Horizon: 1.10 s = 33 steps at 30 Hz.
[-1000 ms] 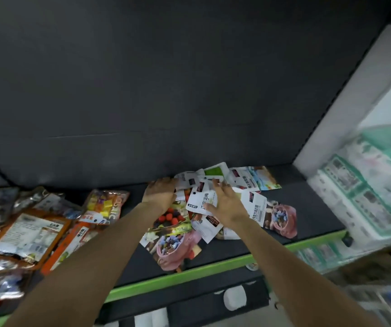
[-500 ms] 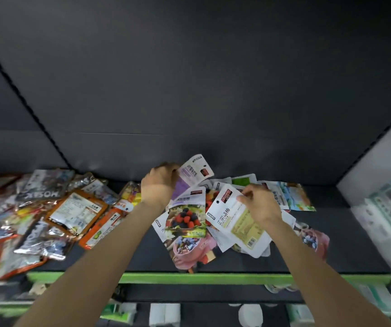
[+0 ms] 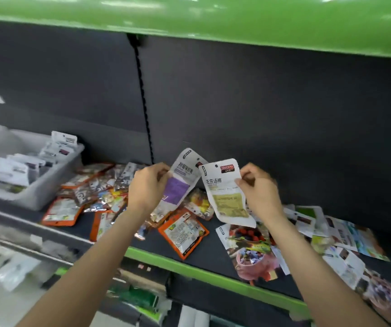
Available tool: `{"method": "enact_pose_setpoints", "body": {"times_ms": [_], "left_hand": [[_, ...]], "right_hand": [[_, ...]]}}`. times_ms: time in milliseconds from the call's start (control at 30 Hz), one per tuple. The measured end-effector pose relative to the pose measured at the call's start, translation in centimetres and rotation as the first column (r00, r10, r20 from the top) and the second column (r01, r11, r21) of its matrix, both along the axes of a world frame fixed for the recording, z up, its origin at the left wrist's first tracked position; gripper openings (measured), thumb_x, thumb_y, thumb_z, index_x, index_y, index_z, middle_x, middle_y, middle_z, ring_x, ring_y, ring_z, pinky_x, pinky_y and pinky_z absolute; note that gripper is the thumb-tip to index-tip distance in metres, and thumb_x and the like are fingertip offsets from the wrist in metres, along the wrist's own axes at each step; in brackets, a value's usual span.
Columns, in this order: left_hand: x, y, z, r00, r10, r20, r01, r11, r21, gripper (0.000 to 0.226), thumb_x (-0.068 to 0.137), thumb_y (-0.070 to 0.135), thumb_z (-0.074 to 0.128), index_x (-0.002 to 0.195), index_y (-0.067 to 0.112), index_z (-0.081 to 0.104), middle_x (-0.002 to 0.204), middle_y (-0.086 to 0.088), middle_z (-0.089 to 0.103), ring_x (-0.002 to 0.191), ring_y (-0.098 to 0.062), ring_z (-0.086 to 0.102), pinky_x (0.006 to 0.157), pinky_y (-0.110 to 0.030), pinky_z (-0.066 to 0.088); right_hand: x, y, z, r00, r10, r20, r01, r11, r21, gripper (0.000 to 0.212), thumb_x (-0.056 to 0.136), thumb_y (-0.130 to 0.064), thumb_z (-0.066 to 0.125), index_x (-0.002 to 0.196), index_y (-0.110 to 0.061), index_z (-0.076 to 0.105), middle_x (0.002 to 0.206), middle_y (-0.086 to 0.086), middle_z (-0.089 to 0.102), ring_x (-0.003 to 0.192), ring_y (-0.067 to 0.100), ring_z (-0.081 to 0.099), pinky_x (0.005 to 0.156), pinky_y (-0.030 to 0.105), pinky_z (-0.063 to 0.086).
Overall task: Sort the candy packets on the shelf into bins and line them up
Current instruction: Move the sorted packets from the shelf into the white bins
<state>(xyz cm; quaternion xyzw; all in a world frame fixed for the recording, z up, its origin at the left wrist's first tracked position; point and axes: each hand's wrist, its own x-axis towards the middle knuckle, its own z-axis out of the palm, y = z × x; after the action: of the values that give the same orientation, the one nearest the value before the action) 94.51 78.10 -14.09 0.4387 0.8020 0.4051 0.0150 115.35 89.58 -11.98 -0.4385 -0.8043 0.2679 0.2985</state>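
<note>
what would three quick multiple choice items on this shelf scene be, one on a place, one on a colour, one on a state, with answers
1. Where is the clear bin?
A. far left of the shelf
B. far right of the shelf
C. on the floor

2. What colour is the panel on the packet in the left hand?
A. red
B. purple
C. blue

3. What is the right hand doing?
A. resting flat on the shelf
B. pinching a white packet held up off the shelf
C. hanging empty

Answers: 1 A, it sits at the shelf's left end; 2 B, a purple block shows; 3 B, fingers pinch its edge.
</note>
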Motion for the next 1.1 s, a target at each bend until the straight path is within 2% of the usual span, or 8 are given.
{"method": "enact_pose_setpoints", "body": {"times_ms": [100, 233, 433, 533, 700, 800, 933, 1100], "left_hand": [[-6.0, -5.2, 0.2, 0.997, 0.074, 0.015, -0.074, 0.997, 0.020, 0.013, 0.091, 0.015, 0.059, 0.096, 0.019, 0.071, 0.083, -0.003, 0.072, 0.077, -0.024, 0.066, 0.069, -0.038, 0.053], [-14.6, -12.6, 0.7, 0.984, 0.179, 0.010, -0.179, 0.982, 0.057, 0.014, 0.091, 0.014, 0.059, 0.098, 0.015, 0.071, 0.088, -0.003, 0.073, 0.082, -0.024, 0.066, 0.072, -0.036, 0.052], [-28.4, -21.4, 1.6, 0.965, 0.263, 0.018, -0.264, 0.964, 0.032, 0.015, 0.092, 0.018, 0.058, 0.099, 0.014, 0.070, 0.095, -0.004, 0.072, 0.085, -0.024, 0.064, 0.069, -0.026, 0.043], [-34.5, -24.5, 1.9, 0.951, 0.302, 0.062, -0.305, 0.951, 0.042, 0.013, 0.093, 0.020, 0.058, 0.097, 0.018, 0.070, 0.092, -0.002, 0.071, 0.085, -0.027, 0.065, 0.074, -0.034, 0.051], [-43.0, -25.8, 2.8, 0.934, 0.347, 0.088, -0.354, 0.931, 0.092, 0.013, 0.095, 0.023, 0.055, 0.099, 0.018, 0.066, 0.090, 0.004, 0.066, 0.075, -0.016, 0.060, 0.069, -0.029, 0.046], [-48.1, -25.1, 2.6, 0.930, 0.348, 0.116, -0.360, 0.927, 0.106, 0.014, 0.096, 0.021, 0.053, 0.103, 0.015, 0.064, 0.098, -0.001, 0.068, 0.078, -0.020, 0.062, 0.068, -0.031, 0.051], [-54.8, -23.1, 1.5, 0.942, 0.317, 0.111, -0.324, 0.945, 0.054, 0.013, 0.096, 0.017, 0.054, 0.105, 0.012, 0.061, 0.099, -0.004, 0.065, 0.076, -0.019, 0.059, 0.053, -0.018, 0.038], [-61.4, -20.2, -0.8, 0.958, 0.192, 0.215, -0.180, 0.981, -0.074, 0.014, 0.093, 0.012, 0.057, 0.106, 0.009, 0.060, 0.095, -0.007, 0.063, 0.083, -0.026, 0.059, 0.069, -0.027, 0.041]], "right_hand": [[-6.8, -3.9, 0.5, 0.997, 0.079, -0.022, -0.080, 0.997, -0.019, 0.008, 0.088, -0.011, 0.062, 0.085, -0.012, 0.056, 0.079, -0.006, 0.061, 0.079, 0.017, 0.060, 0.069, 0.029, 0.045], [-17.3, -9.7, 1.3, 0.984, 0.127, -0.122, -0.129, 0.992, -0.003, 0.010, 0.088, -0.008, 0.062, 0.081, -0.010, 0.054, 0.079, 0.003, 0.065, 0.079, 0.022, 0.060, 0.071, 0.036, 0.046], [-32.2, -17.8, 1.8, 0.972, 0.088, -0.218, -0.087, 0.996, 0.016, 0.008, 0.088, -0.009, 0.061, 0.083, -0.009, 0.054, 0.079, -0.001, 0.063, 0.080, 0.021, 0.060, 0.073, 0.037, 0.046], [-38.2, -20.6, 2.1, 0.964, 0.042, -0.263, -0.042, 0.999, 0.004, 0.008, 0.089, -0.011, 0.061, 0.084, -0.009, 0.054, 0.079, -0.003, 0.062, 0.082, 0.020, 0.060, 0.073, 0.036, 0.046], [-46.8, -22.4, 2.5, 0.941, 0.028, -0.337, -0.024, 1.000, 0.016, 0.012, 0.089, -0.011, 0.060, 0.080, -0.016, 0.053, 0.085, -0.005, 0.065, 0.087, 0.019, 0.062, 0.078, 0.037, 0.047], [-52.0, -22.0, 2.7, 0.925, 0.052, -0.376, -0.038, 0.998, 0.044, 0.009, 0.090, -0.010, 0.060, 0.085, -0.014, 0.054, 0.091, -0.002, 0.066, 0.089, 0.018, 0.063, 0.079, 0.035, 0.049], [-58.8, -20.8, 1.7, 0.906, 0.055, -0.419, -0.046, 0.998, 0.031, 0.009, 0.092, -0.009, 0.057, 0.088, -0.014, 0.051, 0.092, -0.006, 0.062, 0.089, 0.014, 0.061, 0.080, 0.041, 0.053], [-64.2, -19.5, 0.1, 0.935, -0.023, -0.355, 0.007, 0.999, -0.047, 0.011, 0.093, -0.009, 0.055, 0.090, -0.016, 0.048, 0.092, -0.008, 0.060, 0.091, 0.012, 0.060, 0.082, 0.040, 0.054]]}}
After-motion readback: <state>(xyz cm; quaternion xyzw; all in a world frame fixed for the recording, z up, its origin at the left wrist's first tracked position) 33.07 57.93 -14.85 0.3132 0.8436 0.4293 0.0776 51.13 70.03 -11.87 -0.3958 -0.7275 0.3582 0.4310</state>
